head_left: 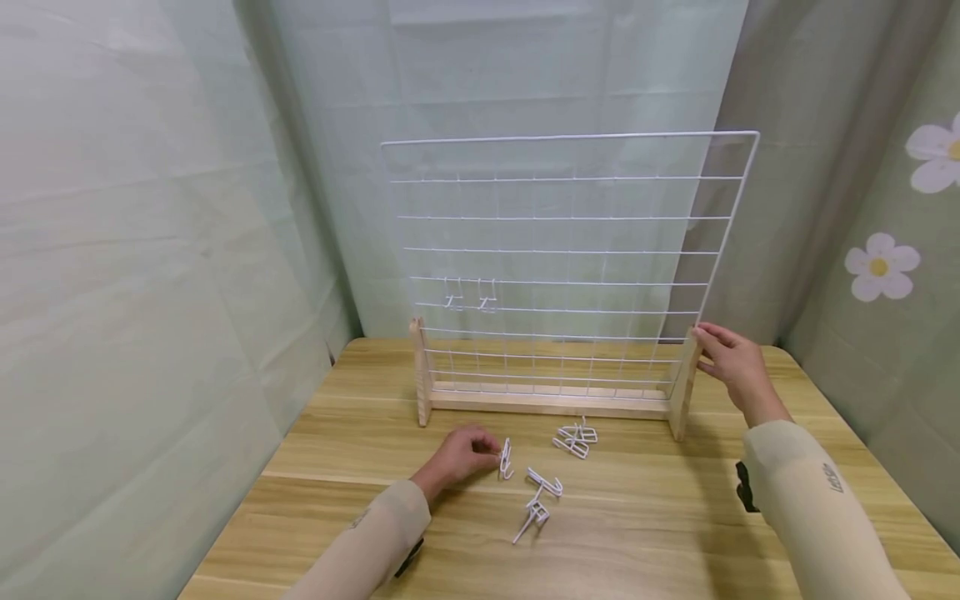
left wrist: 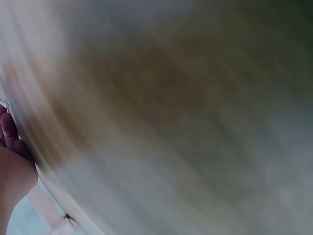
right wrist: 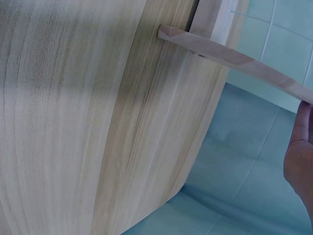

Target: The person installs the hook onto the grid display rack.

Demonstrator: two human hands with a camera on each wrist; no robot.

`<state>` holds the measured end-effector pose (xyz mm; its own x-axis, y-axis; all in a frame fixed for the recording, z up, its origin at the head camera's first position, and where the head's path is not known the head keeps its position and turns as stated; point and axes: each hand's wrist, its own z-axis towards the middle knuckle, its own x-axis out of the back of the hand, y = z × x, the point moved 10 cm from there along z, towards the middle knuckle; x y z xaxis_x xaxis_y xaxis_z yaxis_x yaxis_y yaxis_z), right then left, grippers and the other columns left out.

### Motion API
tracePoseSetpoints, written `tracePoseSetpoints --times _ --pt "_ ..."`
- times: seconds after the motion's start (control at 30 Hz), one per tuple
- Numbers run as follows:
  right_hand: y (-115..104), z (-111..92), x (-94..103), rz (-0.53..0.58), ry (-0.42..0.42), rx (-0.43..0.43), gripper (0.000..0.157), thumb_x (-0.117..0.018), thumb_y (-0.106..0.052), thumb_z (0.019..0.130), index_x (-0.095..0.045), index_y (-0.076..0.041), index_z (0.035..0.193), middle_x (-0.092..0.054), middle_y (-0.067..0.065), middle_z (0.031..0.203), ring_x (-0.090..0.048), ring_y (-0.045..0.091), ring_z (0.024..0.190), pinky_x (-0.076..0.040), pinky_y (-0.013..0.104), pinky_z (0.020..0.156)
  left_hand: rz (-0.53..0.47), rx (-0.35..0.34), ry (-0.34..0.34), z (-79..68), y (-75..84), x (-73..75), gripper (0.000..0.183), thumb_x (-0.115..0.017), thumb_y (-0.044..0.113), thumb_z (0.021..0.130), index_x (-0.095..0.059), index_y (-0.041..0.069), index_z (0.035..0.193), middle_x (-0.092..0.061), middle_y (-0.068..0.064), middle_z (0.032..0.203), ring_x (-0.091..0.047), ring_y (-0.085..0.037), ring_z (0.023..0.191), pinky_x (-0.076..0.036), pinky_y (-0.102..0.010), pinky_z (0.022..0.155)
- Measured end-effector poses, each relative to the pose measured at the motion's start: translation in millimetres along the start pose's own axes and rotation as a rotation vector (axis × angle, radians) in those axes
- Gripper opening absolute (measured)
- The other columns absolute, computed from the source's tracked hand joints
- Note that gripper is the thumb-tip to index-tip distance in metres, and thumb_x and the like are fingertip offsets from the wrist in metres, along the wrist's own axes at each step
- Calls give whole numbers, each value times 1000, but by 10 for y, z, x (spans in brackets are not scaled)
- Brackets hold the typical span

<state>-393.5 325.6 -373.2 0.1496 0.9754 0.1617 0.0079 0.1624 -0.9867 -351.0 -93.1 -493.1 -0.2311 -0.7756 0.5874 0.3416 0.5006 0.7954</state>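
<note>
My left hand [head_left: 467, 454] is low over the table, its thumb and fingertips pinching a white wire hook [head_left: 506, 461]. In the left wrist view only part of that hand [left wrist: 14, 147] shows at the left edge. My right hand [head_left: 737, 365] grips the top of the right wooden upright [head_left: 682, 387] of a stand; the right wrist view shows its fingers against that wooden upright [right wrist: 234, 58]. The stand carries a white wire grid panel [head_left: 570, 252]. Two white hooks [head_left: 487, 298] hang side by side on the grid's left part.
Several loose white hooks lie on the wood-grain table [head_left: 637, 517], one group [head_left: 576, 438] just before the stand and others [head_left: 537, 508] nearer me. The left wooden upright [head_left: 422, 375] and a base bar [head_left: 547, 402] complete the stand. Pale curtains [head_left: 187, 250] enclose the table.
</note>
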Motion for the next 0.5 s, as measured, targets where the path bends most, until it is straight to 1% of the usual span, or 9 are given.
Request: tracePoseSetpoints --times 0.13,0.2,0.5 --pt "10 3 2 18 -2 -2 64 -59 -46 96 -48 -4 143 -55 -11 113 -50 19 121 -51 18 82 33 -4 -1 3 13 -13 10 -80 4 81 -73 4 88 -63 -2 90 -56 -20 86 -43 -27 76" --pt "6 5 1 10 -1 2 64 -59 -46 96 -48 -4 144 -55 -12 112 -50 19 120 -51 18 82 47 -6 -1 4 21 -18 9 -80 5 81 -74 5 87 -63 -2 91 -56 -20 87 -43 -28 76" --pt "6 9 -1 5 2 -5 68 -58 -47 96 -45 -2 145 -55 -12 114 -48 24 126 -51 21 86 67 2 -1 17 19 -31 8 -82 8 80 -74 8 83 -62 -1 90 -55 -18 86 -42 -30 77"
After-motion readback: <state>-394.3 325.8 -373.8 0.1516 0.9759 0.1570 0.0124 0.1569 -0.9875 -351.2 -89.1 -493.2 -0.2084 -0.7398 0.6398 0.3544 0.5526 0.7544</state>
